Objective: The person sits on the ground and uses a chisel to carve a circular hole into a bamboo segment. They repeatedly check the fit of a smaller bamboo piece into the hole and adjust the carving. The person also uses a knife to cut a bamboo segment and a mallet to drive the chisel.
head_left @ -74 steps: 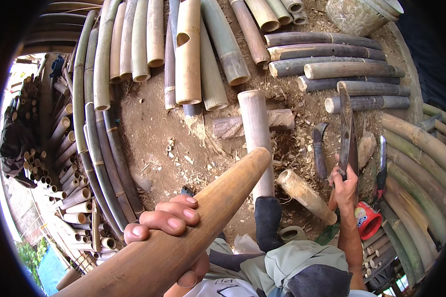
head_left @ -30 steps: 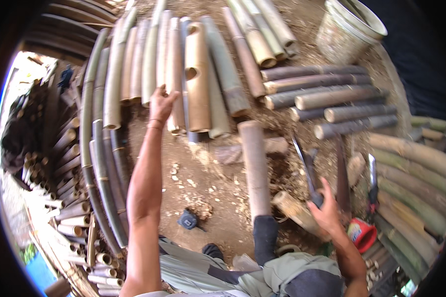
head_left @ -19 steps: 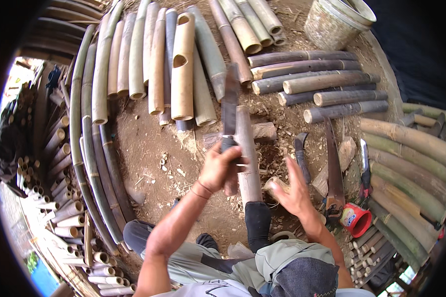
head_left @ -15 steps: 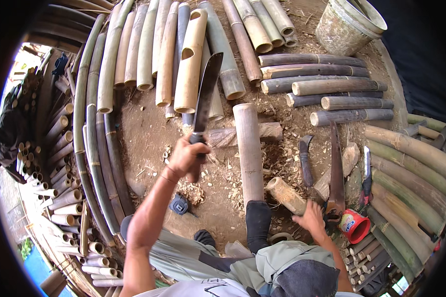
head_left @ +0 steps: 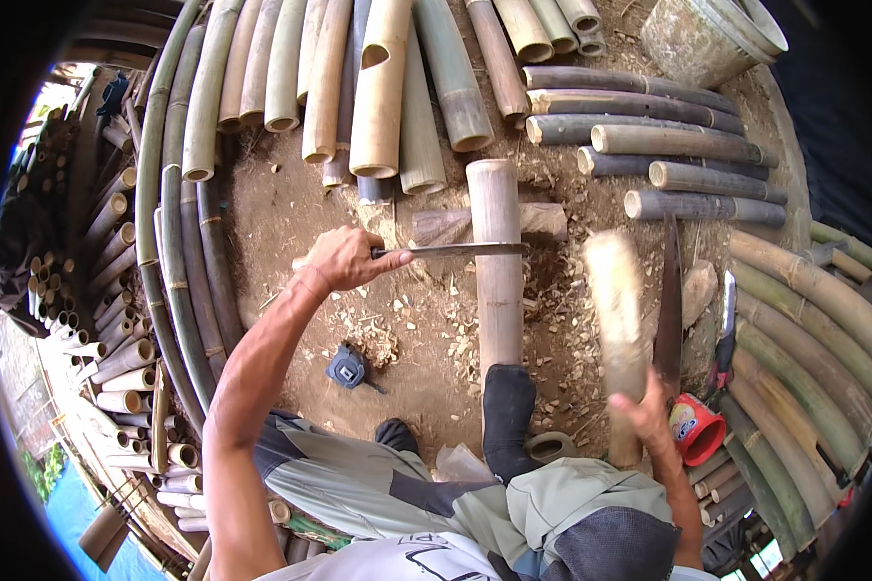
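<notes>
Bare brown earth [head_left: 281,218] spreads across the middle of the frame, scattered with pale wood chips [head_left: 386,347]. Seen from the head view, rows of bamboo poles [head_left: 284,73] fan over the top and upper left, with a shorter, darker stack [head_left: 683,155] at the upper right, just below a dirty whitish bucket [head_left: 704,44]. Split green lengths [head_left: 804,329] curve down the right side.

At the centre, one thick bamboo tube [head_left: 501,320] slopes over a wooden block [head_left: 441,228], its near end against a black-clad foot [head_left: 509,407]. Left of it, the person's left hand [head_left: 346,259] has its fingers closed round the handle of a long knife [head_left: 465,250]. That blade lies level across the upper half of the tube; I can't tell whether the edge touches.

Right of centre, the right hand [head_left: 646,412] grips a short log [head_left: 618,329] by its lower part, thumb across the front; the log stands nearly upright and looks blurred. Just beside it are a saw [head_left: 668,320] and a red cup [head_left: 700,433]. Lower left of centre, a dark tape measure [head_left: 346,367] lies on the ground.
</notes>
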{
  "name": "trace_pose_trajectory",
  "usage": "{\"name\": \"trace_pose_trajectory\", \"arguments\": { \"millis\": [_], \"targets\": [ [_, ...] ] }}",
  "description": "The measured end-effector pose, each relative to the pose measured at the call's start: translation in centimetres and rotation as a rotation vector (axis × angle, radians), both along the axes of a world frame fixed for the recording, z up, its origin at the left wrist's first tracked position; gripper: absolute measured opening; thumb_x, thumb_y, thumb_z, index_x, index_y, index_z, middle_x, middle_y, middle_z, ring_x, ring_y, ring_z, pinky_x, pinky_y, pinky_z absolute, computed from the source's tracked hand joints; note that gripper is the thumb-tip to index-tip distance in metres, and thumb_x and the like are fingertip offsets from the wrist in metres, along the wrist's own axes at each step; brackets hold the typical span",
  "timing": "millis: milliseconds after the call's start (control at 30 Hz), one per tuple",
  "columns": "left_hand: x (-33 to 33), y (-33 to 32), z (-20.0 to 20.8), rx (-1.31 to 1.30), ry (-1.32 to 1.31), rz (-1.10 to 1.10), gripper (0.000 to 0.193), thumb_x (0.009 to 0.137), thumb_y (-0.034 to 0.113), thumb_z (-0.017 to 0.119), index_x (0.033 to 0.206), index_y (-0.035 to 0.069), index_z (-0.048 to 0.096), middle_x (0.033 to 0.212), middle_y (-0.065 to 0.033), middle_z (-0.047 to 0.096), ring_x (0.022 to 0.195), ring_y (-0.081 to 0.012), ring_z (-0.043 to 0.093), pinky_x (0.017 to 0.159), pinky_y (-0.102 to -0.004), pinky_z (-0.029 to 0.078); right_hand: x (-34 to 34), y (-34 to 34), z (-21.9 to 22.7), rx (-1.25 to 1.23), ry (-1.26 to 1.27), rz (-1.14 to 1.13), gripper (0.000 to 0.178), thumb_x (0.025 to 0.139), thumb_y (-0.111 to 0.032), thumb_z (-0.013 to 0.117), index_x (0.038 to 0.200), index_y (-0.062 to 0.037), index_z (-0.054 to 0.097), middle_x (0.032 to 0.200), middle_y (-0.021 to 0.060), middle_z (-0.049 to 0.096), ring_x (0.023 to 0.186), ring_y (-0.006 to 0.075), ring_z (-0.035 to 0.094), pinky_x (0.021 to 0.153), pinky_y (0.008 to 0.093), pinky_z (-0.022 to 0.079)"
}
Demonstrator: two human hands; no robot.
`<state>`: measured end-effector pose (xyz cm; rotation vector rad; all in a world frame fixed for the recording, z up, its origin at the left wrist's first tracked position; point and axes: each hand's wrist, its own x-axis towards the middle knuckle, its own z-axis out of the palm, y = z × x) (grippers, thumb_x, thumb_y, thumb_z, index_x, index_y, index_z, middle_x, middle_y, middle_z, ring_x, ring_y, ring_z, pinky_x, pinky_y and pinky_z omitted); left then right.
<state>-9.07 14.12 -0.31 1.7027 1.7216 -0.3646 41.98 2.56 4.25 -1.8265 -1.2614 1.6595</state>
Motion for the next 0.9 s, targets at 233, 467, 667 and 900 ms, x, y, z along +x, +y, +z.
{"name": "trace_pose_trajectory", "arguments": {
  "millis": [233, 467, 667, 900],
  "targets": [
    [-0.2, -0.3, -1.6, 0.033, 0.037, -0.087, 0.088, 0.076, 0.09, 0.039, 0.084, 0.013, 0.078, 0.045, -0.0022, 0.052, 0.042, -0.017, 0.053, 0.042, -0.0358, 0.041, -0.9, 7.0, 6.5, 0.258, 0.201, -0.128, 0.082, 0.07, -0.035, 0.077, 0.133, 0.0051, 0.043, 0.116, 0.0162, 0.057, 0.096, 0.0248, 0.063, 0.085, 0.0389, 0.056],
    [-0.2, -0.3, -2.1, 0.041, 0.042, -0.1, 0.086, 0.078, 0.089, 0.038, 0.078, 0.012, 0.076, 0.043, -0.0023, 0.049, 0.041, -0.0178, 0.051, 0.043, -0.0367, 0.041, -6.3, 11.0, 10.8, 0.281, 0.412, -0.117, 0.091, 0.065, -0.032, 0.079, 0.136, 0.0085, 0.04, 0.118, 0.02, 0.059, 0.099, 0.0289, 0.067, 0.084, 0.0409, 0.059],
    [0.0, -0.1, -2.0, 0.021, 0.04, -0.106, 0.085, 0.078, 0.089, 0.04, 0.078, 0.011, 0.075, 0.043, -0.0037, 0.049, 0.042, -0.0195, 0.053, 0.044, -0.0378, 0.043, -6.8, 11.5, 10.3, 0.155, 0.405, 0.072, 0.085, 0.065, -0.031, 0.077, 0.133, 0.0085, 0.044, 0.118, 0.0198, 0.06, 0.099, 0.0279, 0.067, 0.087, 0.039, 0.057],
    [-0.2, -1.1, -2.8, 0.066, 0.01, -0.07, 0.081, 0.08, 0.085, 0.044, 0.089, 0.012, 0.078, 0.044, -0.0048, 0.051, 0.043, -0.0196, 0.054, 0.046, -0.0383, 0.046, -11.4, 12.1, 7.9, 0.413, 0.225, 0.211, 0.099, 0.068, -0.017, 0.079, 0.149, -0.0012, 0.024, 0.128, 0.0186, 0.053, 0.112, 0.0279, 0.061, 0.096, 0.0383, 0.051]
  ]
}}
